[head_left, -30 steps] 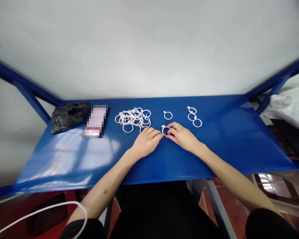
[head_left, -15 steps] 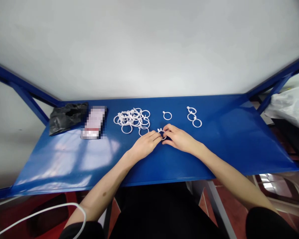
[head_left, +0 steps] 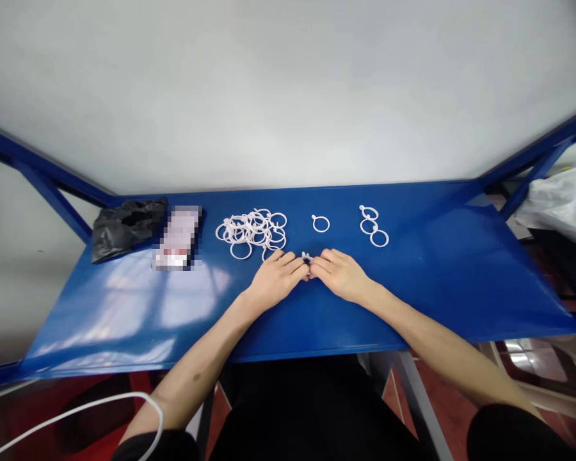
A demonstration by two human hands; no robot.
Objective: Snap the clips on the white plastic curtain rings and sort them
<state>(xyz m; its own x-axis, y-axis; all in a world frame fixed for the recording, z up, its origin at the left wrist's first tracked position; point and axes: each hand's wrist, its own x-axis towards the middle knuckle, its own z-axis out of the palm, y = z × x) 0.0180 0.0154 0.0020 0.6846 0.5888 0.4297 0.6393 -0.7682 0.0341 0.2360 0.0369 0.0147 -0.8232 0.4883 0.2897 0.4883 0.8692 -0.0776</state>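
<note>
Between my two hands is a white plastic curtain ring (head_left: 306, 255), its small tabs showing at the top while fingers cover most of the loop. My left hand (head_left: 279, 275) grips its left side with curled fingers. On its right side, my right hand (head_left: 336, 274) is closed around it, fingertips meeting those of the left. Just beyond the hands lies a single white ring (head_left: 321, 224). A pile of white rings (head_left: 252, 228) sits to the left, partly behind my left hand. To the right, three white rings (head_left: 379, 239) lie in a slanting row.
The blue table (head_left: 441, 269) stands against a pale wall (head_left: 288, 96). A black plastic bag (head_left: 125, 227) and a phone with a blurred screen (head_left: 177, 234) lie at left. A white cable (head_left: 77, 413) crosses my left forearm. A white plastic bag (head_left: 559, 205) is beyond the right edge.
My right hand has moved left and closed over the ring, bringing it against my left hand. The ring is now mostly covered by fingers. The view has shifted slightly.
</note>
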